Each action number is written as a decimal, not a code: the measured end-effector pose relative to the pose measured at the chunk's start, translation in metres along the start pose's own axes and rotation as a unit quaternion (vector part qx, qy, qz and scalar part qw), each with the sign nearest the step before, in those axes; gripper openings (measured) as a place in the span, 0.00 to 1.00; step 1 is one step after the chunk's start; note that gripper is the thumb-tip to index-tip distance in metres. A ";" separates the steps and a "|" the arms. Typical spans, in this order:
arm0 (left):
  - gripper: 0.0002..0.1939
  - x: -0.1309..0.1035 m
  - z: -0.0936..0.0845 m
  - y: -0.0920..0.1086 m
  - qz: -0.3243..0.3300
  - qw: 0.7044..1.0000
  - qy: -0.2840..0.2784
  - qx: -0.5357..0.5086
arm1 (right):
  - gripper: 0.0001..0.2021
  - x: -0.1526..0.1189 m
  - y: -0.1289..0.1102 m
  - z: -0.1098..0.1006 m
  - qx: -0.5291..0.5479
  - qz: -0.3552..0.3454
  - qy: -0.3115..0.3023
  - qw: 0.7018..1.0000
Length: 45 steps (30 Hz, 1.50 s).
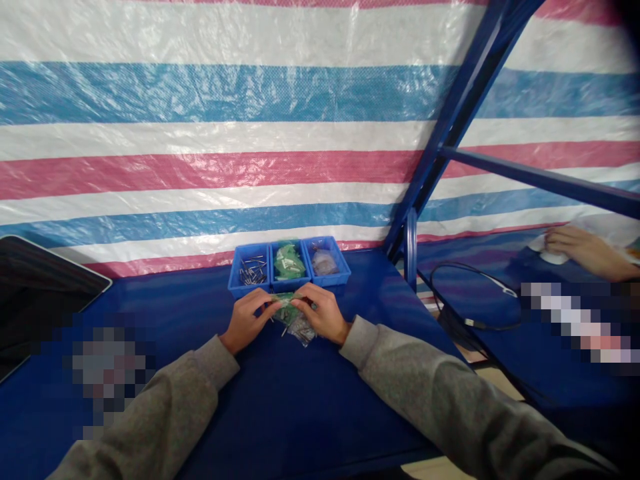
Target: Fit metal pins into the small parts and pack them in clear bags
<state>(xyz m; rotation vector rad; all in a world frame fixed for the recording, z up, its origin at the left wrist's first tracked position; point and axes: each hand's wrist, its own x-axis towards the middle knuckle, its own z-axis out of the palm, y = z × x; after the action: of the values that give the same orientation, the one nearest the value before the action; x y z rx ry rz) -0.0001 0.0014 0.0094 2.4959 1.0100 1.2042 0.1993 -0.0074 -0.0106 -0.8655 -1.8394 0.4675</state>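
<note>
Between my two hands is a small green-tinted clear plastic bag (285, 308). My left hand (251, 319) pinches its upper left edge, and my right hand (320, 312) pinches its upper right edge. Thin metal pieces show in or around the bag; which, I cannot tell. Under my right fingers lies a clear bag (302, 331) with small dark metal parts. Just beyond my hands stand three joined blue bins. The left bin (235, 270) contains loose metal pins, the middle bin (274, 272) green plastic bags, and the right bin (345, 268) clear plastic bags.
A dark screen (45, 293) stands at the left of the blue table (300, 413). A blue metal frame (447, 127) rises at the right. Beyond it, another person's hand (575, 247) holds something white over a second table, near a black cable (450, 263). Striped sheeting (225, 140) hangs behind.
</note>
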 end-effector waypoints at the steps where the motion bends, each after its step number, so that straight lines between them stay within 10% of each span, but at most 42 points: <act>1: 0.10 0.000 0.000 0.000 0.002 1.000 0.001 -0.001 | 0.09 0.000 -0.001 0.000 0.000 0.000 -0.002 1.000; 27: 0.10 -0.001 0.001 -0.001 -0.037 0.999 0.017 0.006 | 0.13 -0.001 0.003 0.000 0.083 0.127 0.021 0.988; 39: 0.09 -0.002 0.001 -0.002 -0.031 0.999 0.016 0.022 | 0.13 0.015 0.008 -0.015 -0.020 0.106 0.163 0.981; 45: 0.11 -0.002 0.001 -0.003 -0.012 0.999 0.008 0.033 | 0.13 0.021 0.013 -0.021 -0.092 0.048 0.123 0.987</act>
<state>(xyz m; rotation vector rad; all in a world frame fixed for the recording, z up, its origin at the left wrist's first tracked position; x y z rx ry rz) -0.0015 0.0027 0.0060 2.5203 1.0973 1.2037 0.2176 0.0156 0.0033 -1.0899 -1.6349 0.2391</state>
